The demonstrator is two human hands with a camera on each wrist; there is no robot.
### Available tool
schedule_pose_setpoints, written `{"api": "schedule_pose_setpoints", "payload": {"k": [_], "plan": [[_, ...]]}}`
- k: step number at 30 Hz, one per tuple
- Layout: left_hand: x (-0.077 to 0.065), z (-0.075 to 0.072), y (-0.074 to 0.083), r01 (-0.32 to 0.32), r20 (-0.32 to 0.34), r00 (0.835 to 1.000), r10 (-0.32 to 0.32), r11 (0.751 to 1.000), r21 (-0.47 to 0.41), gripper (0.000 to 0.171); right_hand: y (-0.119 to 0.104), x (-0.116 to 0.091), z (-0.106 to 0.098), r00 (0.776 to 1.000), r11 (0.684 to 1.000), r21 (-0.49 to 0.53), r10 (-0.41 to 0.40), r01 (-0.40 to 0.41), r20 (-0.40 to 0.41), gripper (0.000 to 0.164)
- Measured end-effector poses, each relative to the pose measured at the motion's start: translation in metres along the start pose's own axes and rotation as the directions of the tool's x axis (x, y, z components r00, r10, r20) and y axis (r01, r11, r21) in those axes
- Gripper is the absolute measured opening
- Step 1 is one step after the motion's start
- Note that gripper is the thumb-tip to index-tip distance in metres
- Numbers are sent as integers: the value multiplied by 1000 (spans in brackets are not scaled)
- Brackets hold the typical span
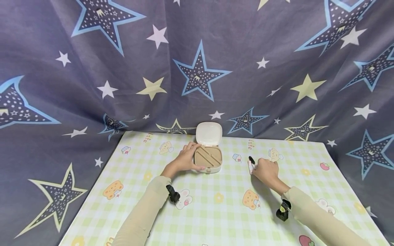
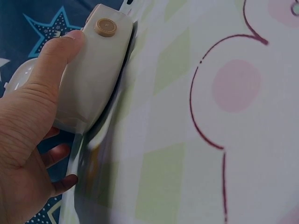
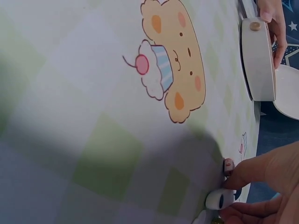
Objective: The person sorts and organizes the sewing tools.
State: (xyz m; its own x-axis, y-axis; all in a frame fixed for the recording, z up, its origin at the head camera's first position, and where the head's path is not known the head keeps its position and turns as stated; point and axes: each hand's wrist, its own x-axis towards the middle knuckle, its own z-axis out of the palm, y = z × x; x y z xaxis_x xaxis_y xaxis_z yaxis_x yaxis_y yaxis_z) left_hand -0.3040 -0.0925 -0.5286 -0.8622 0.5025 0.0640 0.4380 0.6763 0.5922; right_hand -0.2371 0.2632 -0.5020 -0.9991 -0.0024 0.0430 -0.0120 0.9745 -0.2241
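Note:
A small white storage box with a tan divided inside stands on the table, its white lid raised behind it. My left hand grips the box's left side, thumb on the front wall beside the round tan clasp. Further right, my right hand is low over the table. In the right wrist view its thumb and fingers pinch a small white rounded piece with a dark oval on it. Right beside the thumb is a small white-and-red piece. A small black piece shows by the right hand.
The table wears a green-and-white checked cloth printed with cartoon animals and cakes. A dark curtain with stars hangs right behind its far edge. Another white piece is partly visible at the right wrist view's lower edge.

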Motion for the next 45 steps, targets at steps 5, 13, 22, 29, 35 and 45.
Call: {"api": "schedule_pose_setpoints", "payload": {"k": [5, 13, 22, 29, 35, 45], "plan": [[0, 0, 1, -5, 3, 1000, 5, 1000, -4, 108, 1, 1, 1, 1000, 1000, 17, 11, -10, -8, 44], [0, 0, 1, -8, -12, 1000, 8, 1000, 2, 107, -1, 4, -2, 999, 999, 29, 28, -27, -47, 43], [0, 2, -2, -3, -15, 1000, 3, 1000, 4, 108, -1, 4, -4, 990, 998, 44, -29, 35, -136, 43], [0, 4, -3, -28, -34, 999, 29, 999, 18, 107, -3, 6, -7, 974, 995, 57, -68, 82, -216, 17], [1, 4, -3, -36, -48, 998, 38, 999, 30, 107, -9, 11, -11, 955, 989, 67, -112, 135, -275, 22], [0, 6, -4, -11, -36, 999, 13, 999, 38, 108, -20, 18, -22, 885, 964, 60, -211, 258, -416, 20]]}}
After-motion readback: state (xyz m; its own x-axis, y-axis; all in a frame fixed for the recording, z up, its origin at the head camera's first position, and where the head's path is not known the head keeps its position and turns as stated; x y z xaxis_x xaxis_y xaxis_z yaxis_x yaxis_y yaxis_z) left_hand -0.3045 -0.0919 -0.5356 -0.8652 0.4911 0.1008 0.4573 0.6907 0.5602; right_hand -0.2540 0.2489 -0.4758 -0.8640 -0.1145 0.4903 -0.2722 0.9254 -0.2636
